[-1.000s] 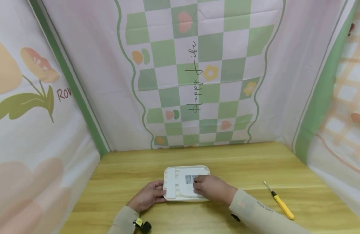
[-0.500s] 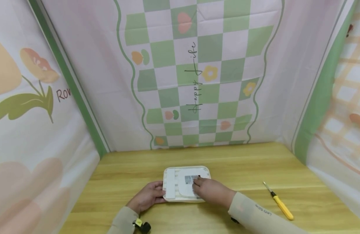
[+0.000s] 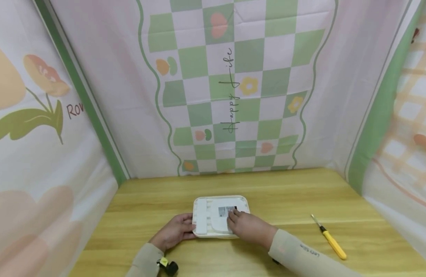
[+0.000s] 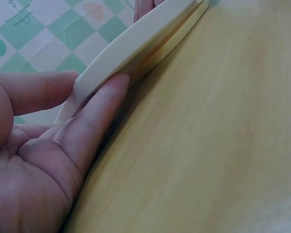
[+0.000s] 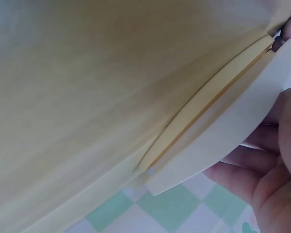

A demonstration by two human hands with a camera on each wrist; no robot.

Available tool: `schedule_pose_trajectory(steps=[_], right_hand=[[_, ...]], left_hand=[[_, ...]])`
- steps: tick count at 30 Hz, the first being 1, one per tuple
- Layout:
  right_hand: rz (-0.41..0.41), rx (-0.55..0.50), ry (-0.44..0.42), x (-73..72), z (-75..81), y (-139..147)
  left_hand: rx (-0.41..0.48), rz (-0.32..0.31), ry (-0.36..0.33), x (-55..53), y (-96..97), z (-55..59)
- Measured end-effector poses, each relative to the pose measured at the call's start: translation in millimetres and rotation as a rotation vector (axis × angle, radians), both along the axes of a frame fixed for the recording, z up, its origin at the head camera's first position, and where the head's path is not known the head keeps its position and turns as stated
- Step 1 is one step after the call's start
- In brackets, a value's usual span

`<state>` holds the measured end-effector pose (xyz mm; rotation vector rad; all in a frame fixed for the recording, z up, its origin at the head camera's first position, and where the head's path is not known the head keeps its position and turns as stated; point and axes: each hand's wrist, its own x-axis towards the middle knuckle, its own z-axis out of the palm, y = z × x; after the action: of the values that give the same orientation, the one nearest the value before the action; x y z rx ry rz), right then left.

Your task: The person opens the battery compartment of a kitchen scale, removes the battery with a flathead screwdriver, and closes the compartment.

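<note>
White, rounded-rectangular case [image 3: 216,224] lies on the wood-grain table [image 3: 157,196], labelled face up, long axis running left to right. The left hand [image 3: 176,232] pinches its left edge; the right hand [image 3: 250,228], fingers close together, touches its top, partly covering the label [image 3: 224,212]. A yellow-handled screwdriver [image 3: 332,242] lies farther right.

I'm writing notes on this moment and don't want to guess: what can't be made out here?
Print on the grey label: head view, too small, partly covered by the right hand.
Right hand's fingertips: right wrist view, behind the rim of the white device.
White device's underside: head view, turned toward the table.
Shape of the yellow-handled tool's tip: head view, too small.
Lettering on the right sleeve: head view, too small.
</note>
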<state>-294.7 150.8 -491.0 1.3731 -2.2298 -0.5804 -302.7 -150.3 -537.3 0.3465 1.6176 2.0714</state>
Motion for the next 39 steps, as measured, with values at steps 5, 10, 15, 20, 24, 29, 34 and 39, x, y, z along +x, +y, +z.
schedule_pose_trajectory(steps=[5, 10, 15, 20, 24, 29, 34, 39], right_hand=[[0.003, 0.014, 0.016, -0.1, -1.8, -0.3], [0.000, 0.038, 0.002, -1.5, -3.5, -0.1], [-0.013, 0.048, -0.026, -1.0, -2.6, 0.9], [0.002, 0.042, -0.018, 0.4, -1.0, 1.2], [0.011, 0.040, -0.003, 0.6, -1.0, 1.2], [0.002, 0.026, -0.005, 0.5, -1.4, 1.0], [0.011, -0.010, -0.025, -1.1, -3.9, 1.8], [0.034, -0.018, -0.010, -4.3, -5.9, 2.2]], left_hand=[[0.002, 0.010, -0.010, -0.6, 0.5, 0.5], [-0.003, 0.022, -0.021, -0.3, 1.1, 0.9], [-0.001, 0.017, -0.006, 0.1, 1.3, 1.1], [-0.004, 0.004, -0.005, -0.5, 0.5, 1.2], [-0.009, 0.004, -0.012, 0.0, 0.4, 0.9], [-0.007, 0.014, -0.017, 1.4, 1.6, 2.4], [-0.003, 0.005, -0.014, 2.5, 2.6, 3.4], [-0.009, 0.011, -0.002, 3.0, 2.0, 4.1]])
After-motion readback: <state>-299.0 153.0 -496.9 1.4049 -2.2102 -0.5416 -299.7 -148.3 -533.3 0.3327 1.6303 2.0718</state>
